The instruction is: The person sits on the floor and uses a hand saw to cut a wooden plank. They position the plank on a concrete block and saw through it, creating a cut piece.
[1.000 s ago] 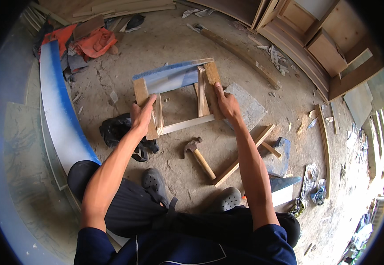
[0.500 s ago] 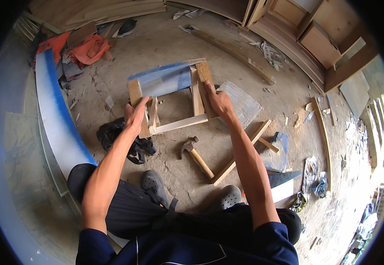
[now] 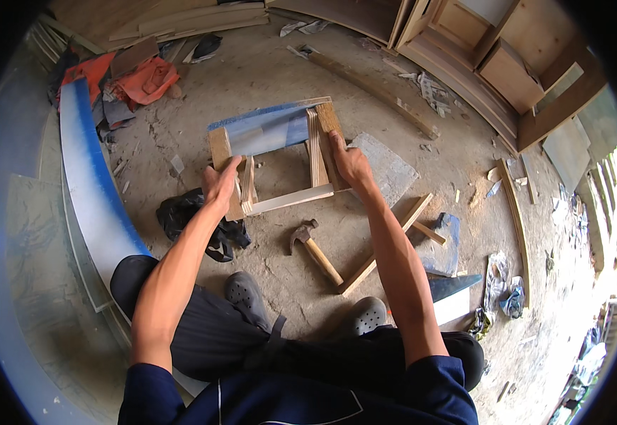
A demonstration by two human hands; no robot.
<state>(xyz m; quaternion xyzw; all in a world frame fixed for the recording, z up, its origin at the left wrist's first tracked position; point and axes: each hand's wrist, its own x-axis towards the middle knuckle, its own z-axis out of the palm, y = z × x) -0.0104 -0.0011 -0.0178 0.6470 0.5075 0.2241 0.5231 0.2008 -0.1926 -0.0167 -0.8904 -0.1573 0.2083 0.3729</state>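
Both my hands grip a small rectangular wooden frame [image 3: 290,202] by its opposite sides, in front of me over the floor. My left hand [image 3: 220,185] is closed around its left side piece, and my right hand [image 3: 352,164] around the right one, thumb on top. A blue and white panel [image 3: 269,131] spans the frame's far end; a pale strip forms its near edge. Nearer to me, a claw hammer [image 3: 314,253] with a wooden handle lies on the floor, head pointing away. The undersides of my grips are hidden.
A wooden stick [image 3: 390,241] lies beside the hammer. Left of the frame sits a black bag [image 3: 181,210]; a long blue-white board [image 3: 96,170] curves along the left. A grey flat board [image 3: 386,170] and a long timber [image 3: 372,91] lie right. A wooden cabinet [image 3: 510,74] stands far right.
Almost nothing differs. The frame's left side has shifted very slightly right along with my left hand; both hands keep their hold, and the hammer lies as before.
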